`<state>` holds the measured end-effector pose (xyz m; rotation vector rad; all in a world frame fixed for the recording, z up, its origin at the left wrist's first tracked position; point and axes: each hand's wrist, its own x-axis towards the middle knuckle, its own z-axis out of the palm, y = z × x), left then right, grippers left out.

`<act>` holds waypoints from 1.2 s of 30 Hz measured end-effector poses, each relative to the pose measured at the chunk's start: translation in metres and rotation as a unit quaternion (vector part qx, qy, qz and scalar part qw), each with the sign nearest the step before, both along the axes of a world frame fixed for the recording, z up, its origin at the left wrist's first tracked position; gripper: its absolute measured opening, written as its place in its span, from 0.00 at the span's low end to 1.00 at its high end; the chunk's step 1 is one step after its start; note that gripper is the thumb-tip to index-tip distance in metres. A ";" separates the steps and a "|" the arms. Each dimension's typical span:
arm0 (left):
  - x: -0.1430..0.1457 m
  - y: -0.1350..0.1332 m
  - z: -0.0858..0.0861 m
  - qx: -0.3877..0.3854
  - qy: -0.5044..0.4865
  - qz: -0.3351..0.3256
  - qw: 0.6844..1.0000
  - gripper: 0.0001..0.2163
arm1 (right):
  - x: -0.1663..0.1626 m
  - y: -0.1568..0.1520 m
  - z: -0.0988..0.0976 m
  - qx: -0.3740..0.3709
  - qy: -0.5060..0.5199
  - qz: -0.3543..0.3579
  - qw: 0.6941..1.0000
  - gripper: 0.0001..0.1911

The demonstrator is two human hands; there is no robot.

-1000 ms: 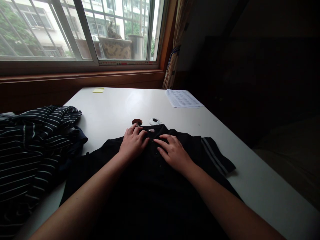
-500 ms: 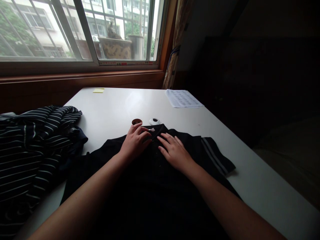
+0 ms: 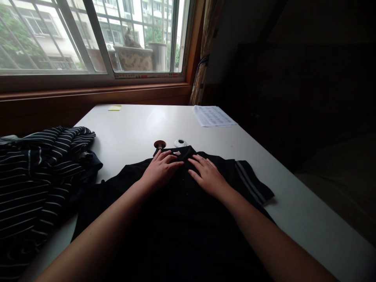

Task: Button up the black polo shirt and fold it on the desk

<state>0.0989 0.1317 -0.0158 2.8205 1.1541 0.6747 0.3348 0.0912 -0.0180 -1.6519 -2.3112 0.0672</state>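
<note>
A black short-sleeved shirt [image 3: 182,219] lies spread on the white table [image 3: 132,125], its collar toward the window and a grey-striped sleeve cuff [image 3: 249,182] at the right. My left hand [image 3: 160,170] rests flat on the cloth just below the collar, fingers stretched out toward the right. My right hand [image 3: 208,176] lies flat beside it on the chest of the shirt, fingers spread. Neither hand grips anything.
A heap of dark striped clothing [image 3: 35,172] fills the table's left side. Just beyond the collar sit a small brown round object [image 3: 159,144] and a small white round object [image 3: 180,143]. A printed sheet [image 3: 213,115] and a yellow sticky note [image 3: 114,108] lie farther back.
My left hand's fingers have straightened from curled at the collar to flat on the cloth. My right hand has shifted slightly forward. The view has tilted a little.
</note>
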 end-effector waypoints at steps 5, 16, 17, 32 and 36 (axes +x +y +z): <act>-0.001 -0.003 0.001 0.003 0.023 0.003 1.000 0.18 | 0.028 0.008 0.001 -0.032 -0.015 0.004 0.999 0.27; -0.004 -0.008 0.001 -0.009 0.041 -0.019 0.999 0.26 | 0.114 0.002 0.001 -0.056 -0.069 -0.053 0.995 0.29; -0.004 -0.008 0.002 -0.010 0.043 -0.022 0.999 0.26 | 0.121 -0.001 0.001 -0.060 -0.067 -0.053 0.995 0.29; -0.017 -0.020 0.034 0.057 0.051 0.014 0.997 0.11 | 0.157 -0.017 0.000 -0.061 -0.069 -0.058 0.994 0.30; -0.032 -0.051 0.031 0.043 0.099 0.021 0.994 0.18 | 0.168 -0.020 -0.005 -0.064 -0.077 -0.071 0.992 0.32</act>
